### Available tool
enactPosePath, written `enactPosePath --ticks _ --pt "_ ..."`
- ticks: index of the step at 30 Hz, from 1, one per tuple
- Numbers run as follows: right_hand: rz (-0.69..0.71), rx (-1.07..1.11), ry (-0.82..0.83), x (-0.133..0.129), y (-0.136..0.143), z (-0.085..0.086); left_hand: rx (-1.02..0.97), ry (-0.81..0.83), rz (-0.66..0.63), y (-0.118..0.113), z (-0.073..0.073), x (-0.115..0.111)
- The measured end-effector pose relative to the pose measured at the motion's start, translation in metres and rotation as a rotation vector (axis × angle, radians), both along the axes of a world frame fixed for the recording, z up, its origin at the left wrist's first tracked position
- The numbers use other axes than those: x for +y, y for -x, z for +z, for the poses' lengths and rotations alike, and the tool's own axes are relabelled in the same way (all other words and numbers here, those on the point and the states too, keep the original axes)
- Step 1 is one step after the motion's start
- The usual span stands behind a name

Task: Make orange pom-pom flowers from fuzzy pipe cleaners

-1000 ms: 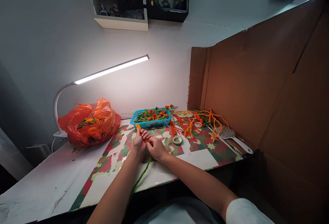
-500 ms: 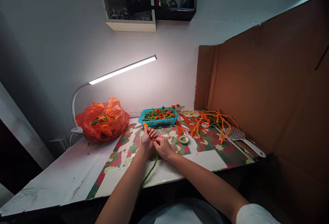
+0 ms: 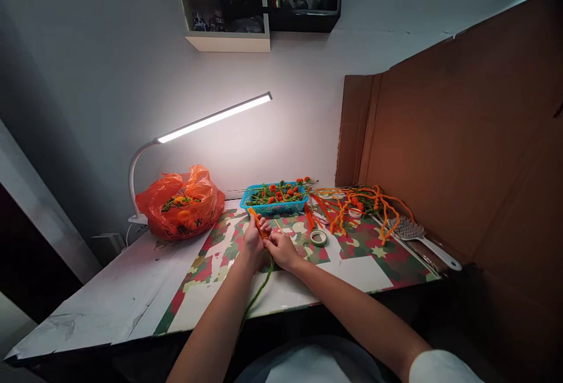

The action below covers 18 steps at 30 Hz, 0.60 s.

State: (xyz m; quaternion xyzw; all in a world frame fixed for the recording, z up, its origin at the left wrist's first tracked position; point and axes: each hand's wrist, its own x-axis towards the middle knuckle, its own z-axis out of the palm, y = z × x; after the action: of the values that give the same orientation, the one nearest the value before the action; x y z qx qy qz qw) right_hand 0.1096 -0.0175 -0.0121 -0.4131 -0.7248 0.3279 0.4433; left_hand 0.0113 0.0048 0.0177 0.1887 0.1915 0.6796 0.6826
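Observation:
Fuzzy orange strips (image 3: pixel 260 227) are bunched upright between my two hands, over the middle of the camouflage-patterned table cover. My left hand (image 3: pixel 252 237) has its fingers closed around the bunch. At the lower end of the bunch, my right hand (image 3: pixel 281 250) pinches it with thumb and fingers. A green fuzzy strand (image 3: pixel 261 290) hangs from between the hands toward the table's front edge. Just behind the hands is a blue basket (image 3: pixel 275 207) holding green stems with small orange flower heads.
An orange plastic bag (image 3: pixel 185 219) stands left under a lit lamp (image 3: pixel 215 118). Green tape (image 3: pixel 318 238), orange strips (image 3: pixel 338 213) and a hairbrush (image 3: pixel 424 239) lie right, beside a cardboard panel (image 3: pixel 440 136). A shelf (image 3: pixel 233 43) hangs above.
The whole view has shifted slightly. My left fingers have shifted, so more of the orange bunch shows between the hands. My right hand still pinches its lower end.

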Motion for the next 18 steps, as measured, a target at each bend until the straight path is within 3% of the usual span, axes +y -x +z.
enactPosePath --ticks 15,18 --pt "-0.043 0.056 0.089 0.0033 0.0020 0.0012 0.030 -0.004 -0.074 -0.0045 -0.0016 0.0011" --pt "-0.014 0.050 0.117 -0.0005 0.0011 -0.0008 0.004 -0.011 -0.011 0.0016 0.0011 0.0006"
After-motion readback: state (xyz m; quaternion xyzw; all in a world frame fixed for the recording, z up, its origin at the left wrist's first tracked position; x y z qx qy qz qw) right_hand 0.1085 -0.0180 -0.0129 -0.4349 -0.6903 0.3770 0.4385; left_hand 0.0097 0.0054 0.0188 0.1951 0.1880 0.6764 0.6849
